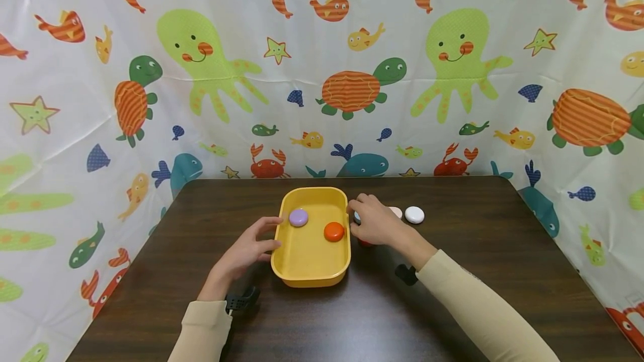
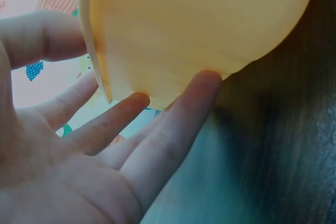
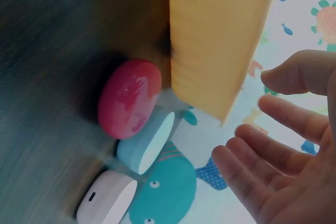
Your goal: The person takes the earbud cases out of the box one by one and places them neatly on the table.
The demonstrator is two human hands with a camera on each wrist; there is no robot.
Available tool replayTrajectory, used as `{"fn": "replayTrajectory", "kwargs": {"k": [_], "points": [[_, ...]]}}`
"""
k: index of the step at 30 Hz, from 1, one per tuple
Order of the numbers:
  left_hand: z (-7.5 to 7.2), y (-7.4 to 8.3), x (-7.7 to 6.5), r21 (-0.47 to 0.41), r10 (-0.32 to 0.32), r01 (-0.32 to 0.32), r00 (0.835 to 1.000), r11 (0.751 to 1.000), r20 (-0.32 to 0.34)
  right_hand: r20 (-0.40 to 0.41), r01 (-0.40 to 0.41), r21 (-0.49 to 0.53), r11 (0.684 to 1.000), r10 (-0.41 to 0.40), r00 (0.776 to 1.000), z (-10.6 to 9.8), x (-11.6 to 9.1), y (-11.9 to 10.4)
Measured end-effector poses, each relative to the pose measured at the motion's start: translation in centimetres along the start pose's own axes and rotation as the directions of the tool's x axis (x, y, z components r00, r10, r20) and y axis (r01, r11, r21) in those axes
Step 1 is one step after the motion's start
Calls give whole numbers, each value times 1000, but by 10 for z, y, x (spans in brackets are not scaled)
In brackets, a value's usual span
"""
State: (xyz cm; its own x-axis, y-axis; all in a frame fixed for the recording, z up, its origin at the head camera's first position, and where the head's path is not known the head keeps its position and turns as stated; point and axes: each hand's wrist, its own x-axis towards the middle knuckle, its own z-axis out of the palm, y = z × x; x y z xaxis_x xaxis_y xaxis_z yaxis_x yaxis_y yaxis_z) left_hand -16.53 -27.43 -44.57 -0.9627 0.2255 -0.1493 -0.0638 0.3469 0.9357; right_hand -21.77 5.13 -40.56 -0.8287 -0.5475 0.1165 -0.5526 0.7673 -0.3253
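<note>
My left hand [image 1: 246,247] is at the left side of a yellow tray [image 1: 307,264], its fairly straight fingers [image 2: 184,119] touching the outer wall and rim. Inside the tray lie a purple rounded piece [image 1: 298,217] and an orange one [image 1: 334,232]. Beyond the tray's right rim hovers my right hand [image 1: 376,221], thumb and fingers apart with nothing between them. Beneath and around it on the table are a glossy red oval piece [image 3: 130,99], a light blue one [image 3: 146,142] and a pale pink one [image 3: 106,198] with a small dark slot. The head view shows these three partly covered.
A white rounded piece [image 1: 415,215] sits to the right of the pink one. The dark wooden table [image 1: 453,295] ends at the back against a cloth [image 1: 302,127] printed with sea animals. Dark bands with devices are on both wrists.
</note>
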Motion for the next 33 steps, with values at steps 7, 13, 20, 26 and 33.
{"fn": "replayTrajectory", "kwargs": {"k": [7, 13, 20, 26, 33], "points": [[0, 1, 1, 10, -3, 3, 1000, 1000, -7, -5, 1, 11, 1000, -1, 1000, -3, 5, -5], [0, 0, 0, 20, -7, 7, 1000, 1000, -10, 21, -7, 38, 999, 6, 1000, -6, 8, -13], [-1, 0, 0, 25, 6, -6, 1000, 1000, -6, 15, 4, 12, 1000, -4, 1000, -9, 14, -22], [-2, -1, 0, 25, 3, -3, 1000, 1000, -6, 31, 26, 37, 999, -27, 999, -8, 20, -27], [-2, -1, 0, 23, 8, -8, 1000, 1000, 3, 50, 26, 50, 998, -28, 998, -3, 26, -29]]}}
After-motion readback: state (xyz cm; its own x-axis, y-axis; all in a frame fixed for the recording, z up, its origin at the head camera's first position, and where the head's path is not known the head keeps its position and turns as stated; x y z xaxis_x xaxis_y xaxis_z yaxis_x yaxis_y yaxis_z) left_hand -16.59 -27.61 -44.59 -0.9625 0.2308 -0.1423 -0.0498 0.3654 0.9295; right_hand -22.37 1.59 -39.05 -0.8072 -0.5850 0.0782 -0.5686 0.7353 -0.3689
